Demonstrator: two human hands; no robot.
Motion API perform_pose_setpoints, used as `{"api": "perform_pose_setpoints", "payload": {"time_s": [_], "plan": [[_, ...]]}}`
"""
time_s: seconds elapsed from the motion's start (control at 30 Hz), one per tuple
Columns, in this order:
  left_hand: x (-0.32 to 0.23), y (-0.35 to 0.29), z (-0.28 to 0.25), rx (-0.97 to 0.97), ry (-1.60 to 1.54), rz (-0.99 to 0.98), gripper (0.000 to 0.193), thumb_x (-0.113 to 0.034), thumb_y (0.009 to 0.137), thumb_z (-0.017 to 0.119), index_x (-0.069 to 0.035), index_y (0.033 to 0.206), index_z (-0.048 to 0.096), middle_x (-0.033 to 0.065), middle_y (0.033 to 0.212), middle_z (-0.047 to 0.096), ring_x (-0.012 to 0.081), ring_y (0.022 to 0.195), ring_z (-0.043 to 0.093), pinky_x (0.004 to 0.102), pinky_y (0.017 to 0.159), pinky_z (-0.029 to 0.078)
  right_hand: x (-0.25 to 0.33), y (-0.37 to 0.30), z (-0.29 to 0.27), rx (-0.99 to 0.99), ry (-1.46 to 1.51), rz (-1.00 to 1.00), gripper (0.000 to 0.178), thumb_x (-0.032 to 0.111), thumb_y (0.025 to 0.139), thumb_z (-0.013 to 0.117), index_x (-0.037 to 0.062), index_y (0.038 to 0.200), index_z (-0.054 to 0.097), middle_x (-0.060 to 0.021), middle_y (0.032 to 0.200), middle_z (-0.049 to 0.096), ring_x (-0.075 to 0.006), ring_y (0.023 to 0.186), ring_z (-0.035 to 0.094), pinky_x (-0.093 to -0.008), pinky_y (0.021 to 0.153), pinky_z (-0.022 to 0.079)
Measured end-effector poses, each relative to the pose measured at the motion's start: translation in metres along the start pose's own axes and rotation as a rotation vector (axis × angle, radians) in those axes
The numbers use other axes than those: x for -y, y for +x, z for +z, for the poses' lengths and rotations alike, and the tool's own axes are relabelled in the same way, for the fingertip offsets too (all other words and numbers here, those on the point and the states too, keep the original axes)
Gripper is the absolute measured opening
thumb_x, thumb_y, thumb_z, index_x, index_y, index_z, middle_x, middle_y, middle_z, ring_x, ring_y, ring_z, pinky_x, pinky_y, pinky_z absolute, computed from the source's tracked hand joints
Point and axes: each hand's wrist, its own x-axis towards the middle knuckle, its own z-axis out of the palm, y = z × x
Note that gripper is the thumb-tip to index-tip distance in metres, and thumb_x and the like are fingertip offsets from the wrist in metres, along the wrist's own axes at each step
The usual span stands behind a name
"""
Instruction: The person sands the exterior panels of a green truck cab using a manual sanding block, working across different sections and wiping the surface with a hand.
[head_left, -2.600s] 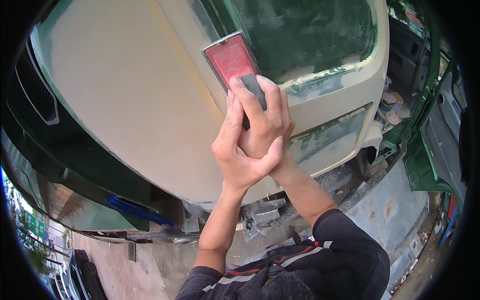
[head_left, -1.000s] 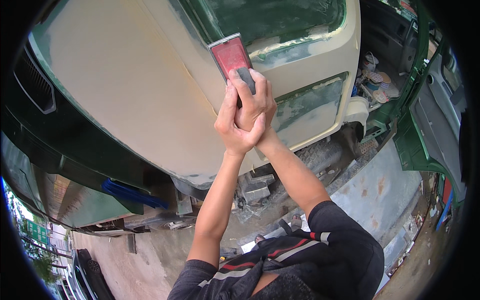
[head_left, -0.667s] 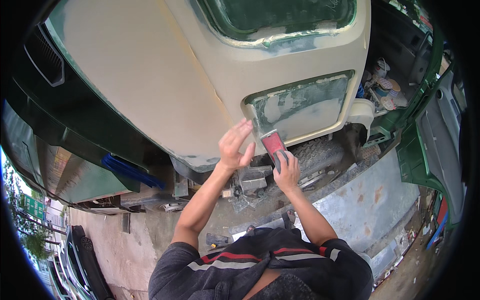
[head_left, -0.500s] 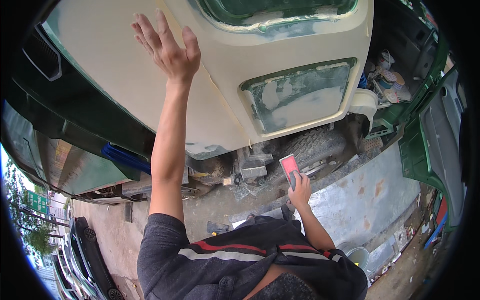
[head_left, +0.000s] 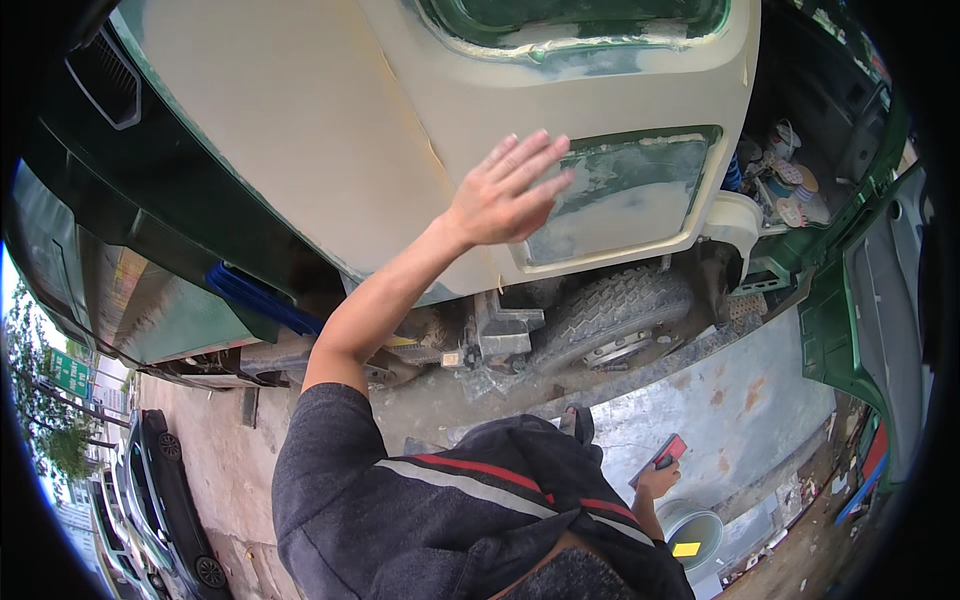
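My left hand (head_left: pixel 508 190) is open, its fingers stretched out, in front of the beige-coated vehicle panel (head_left: pixel 300 130). It hides the left end of a framed recess (head_left: pixel 625 185) with green paint and pale filler patches. Whether the palm touches the surface, I cannot tell. Low on the right, my right hand (head_left: pixel 657 480) is closed round a red and grey sanding block (head_left: pixel 660 457), held away from the panel above a grey metal sheet. Beside that hand stands a metal bucket (head_left: pixel 708 530) with a yellow thing in it.
A large tyre (head_left: pixel 620 312) sits under the panel. The grey metal sheet (head_left: pixel 745 390) lies on the ground at right. An open green door (head_left: pixel 850 320) and a compartment holding sanding discs (head_left: pixel 785 180) are farther right. Parked cars (head_left: pixel 165 510) stand at far left.
My left hand has moved right and down, from the plain panel to before the recess. My right hand has swung down and right with the sanding block, toward the bucket.
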Motion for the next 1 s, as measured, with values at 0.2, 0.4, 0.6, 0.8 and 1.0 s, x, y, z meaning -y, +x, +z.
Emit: {"api": "perform_pose_setpoints", "payload": {"time_s": [0.2, 0.4, 0.6, 0.8, 1.0], "plan": [[0.062, 0.034, 0.022, -0.211, 0.444, -0.67, 0.064, -0.043, 0.102, 0.054, -0.014, 0.159, 0.045, 0.0243, 0.171, 0.022, 0.0395, 0.161, 0.014, 0.0583, 0.128, 0.01, -0.025, -0.002, 0.019, 0.011, 0.172, 0.499, 0.064, 0.023, 0.083, 0.071, 0.0018, 0.138, 0.048, -0.0332, 0.124, 0.058, -0.0493, 0.11, 0.066, -0.0572, 0.097, 0.055], [-0.048, 0.009, 0.083, 1.002, -0.33, 0.314, 0.048, -0.036, 0.093, 0.072, -0.009, 0.133, 0.067, 0.0149, 0.146, 0.061, 0.0301, 0.142, 0.052, 0.0494, 0.126, 0.034, 0.007, -0.025, 0.043, 0.019, 0.331, 0.255, 0.063, 0.019, 0.081, 0.069, -0.0052, 0.136, 0.051, -0.0358, 0.12, 0.062, -0.0515, 0.108, 0.066, -0.0582, 0.099, 0.054], [0.012, 0.048, 0.009, -0.164, 0.174, -0.277, 0.058, -0.031, 0.093, 0.069, -0.011, 0.147, 0.058, 0.016, 0.168, 0.035, 0.0357, 0.158, 0.026, 0.0549, 0.128, 0.018, 0.031, -0.035, 0.049, 0.03, 0.461, 0.098, 0.057, 0.013, 0.079, 0.069, -0.0052, 0.132, 0.056, -0.0343, 0.12, 0.063, -0.0502, 0.109, 0.066, -0.0545, 0.099, 0.054], [-0.005, 0.038, 0.07, 0.42, -0.115, 0.104, 0.057, -0.052, 0.101, 0.057, -0.013, 0.142, 0.063, 0.0144, 0.165, 0.041, 0.032, 0.158, 0.028, 0.052, 0.129, 0.02, 0.02, -0.049, 0.051, 0.091, 0.354, 0.189, 0.058, 0.017, 0.079, 0.07, -0.0048, 0.131, 0.054, -0.0345, 0.122, 0.061, -0.049, 0.108, 0.067, -0.0551, 0.099, 0.053], [-0.034, 0.053, 0.04, 0.009, -0.234, -0.012, 0.054, -0.026, 0.088, 0.074, -0.015, 0.139, 0.064, 0.0144, 0.162, 0.045, 0.0362, 0.153, 0.037, 0.0561, 0.124, 0.03, 0.004, -0.054, 0.047, 0.015, 0.404, 0.22, 0.057, 0.018, 0.079, 0.069, -0.0053, 0.129, 0.055, -0.035, 0.119, 0.063, -0.0507, 0.106, 0.067, -0.0561, 0.098, 0.053]]}}
